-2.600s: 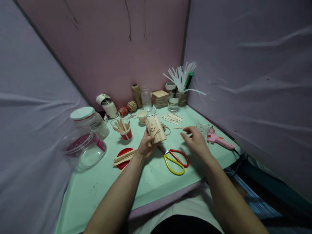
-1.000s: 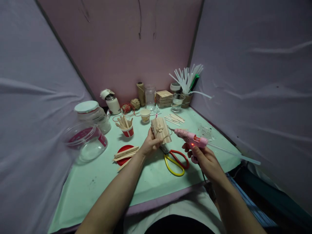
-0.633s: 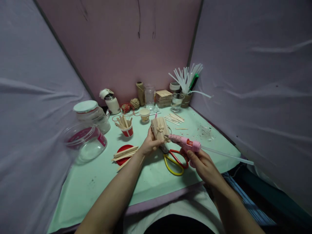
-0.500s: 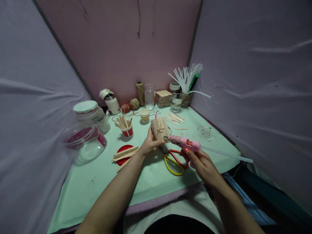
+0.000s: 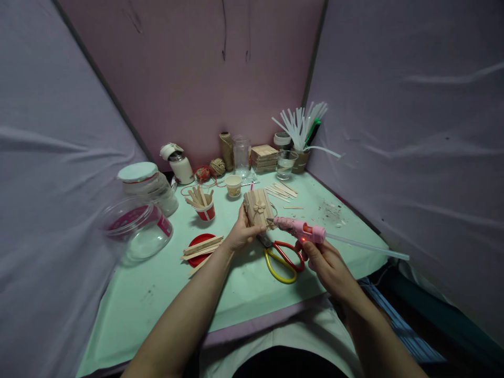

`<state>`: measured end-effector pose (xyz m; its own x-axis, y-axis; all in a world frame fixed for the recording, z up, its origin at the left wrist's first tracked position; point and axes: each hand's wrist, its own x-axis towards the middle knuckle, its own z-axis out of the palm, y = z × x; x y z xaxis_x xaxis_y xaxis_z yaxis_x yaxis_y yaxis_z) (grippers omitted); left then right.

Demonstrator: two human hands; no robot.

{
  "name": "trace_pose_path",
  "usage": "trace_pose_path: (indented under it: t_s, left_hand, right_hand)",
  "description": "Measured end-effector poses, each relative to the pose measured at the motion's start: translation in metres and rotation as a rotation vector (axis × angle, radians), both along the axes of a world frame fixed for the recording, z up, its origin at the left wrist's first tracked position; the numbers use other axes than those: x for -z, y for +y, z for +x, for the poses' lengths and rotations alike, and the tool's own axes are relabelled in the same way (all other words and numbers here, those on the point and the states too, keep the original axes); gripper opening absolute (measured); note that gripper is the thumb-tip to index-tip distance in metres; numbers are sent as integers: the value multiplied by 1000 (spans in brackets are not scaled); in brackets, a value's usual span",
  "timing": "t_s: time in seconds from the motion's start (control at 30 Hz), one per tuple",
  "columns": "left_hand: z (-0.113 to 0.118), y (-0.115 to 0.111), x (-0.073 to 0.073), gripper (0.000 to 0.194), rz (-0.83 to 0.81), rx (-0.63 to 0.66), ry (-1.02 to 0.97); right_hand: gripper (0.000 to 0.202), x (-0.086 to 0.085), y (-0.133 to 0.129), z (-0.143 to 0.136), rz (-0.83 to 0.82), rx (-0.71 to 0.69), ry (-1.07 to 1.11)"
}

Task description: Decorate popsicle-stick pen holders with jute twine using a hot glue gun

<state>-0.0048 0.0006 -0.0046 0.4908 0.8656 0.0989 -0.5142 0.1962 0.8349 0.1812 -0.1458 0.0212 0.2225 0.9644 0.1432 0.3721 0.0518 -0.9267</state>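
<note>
Your left hand (image 5: 243,232) pinches the wooden piece (image 5: 254,197) above the table (image 5: 236,294), thumb across its lower edge, the other fingers mostly hidden behind. Its slats run away from you, tipped slightly left at the far end. Your right hand (image 5: 323,261), fingers wrapped around the glue gun (image 5: 300,229), sits to its right; the gun lies nearly crosswise to those slats, nozzle at the lower right of the flower (image 5: 259,208), contact unclear.

Both my bare forearms (image 5: 185,310) slant inward from below. My left hand (image 5: 242,234) grips, thumb pointing right; my right hand (image 5: 326,265) curls in a hold, thumb uppermost, apart from the left.
</note>
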Motion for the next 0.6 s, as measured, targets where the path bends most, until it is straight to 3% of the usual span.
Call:
trace_pose_path:
  t_s: [0.6]
  left_hand:
    - [-2,5,4,125,71,32,65]
  right_hand:
    - [57,-4,0,-2,-28,12,-61]
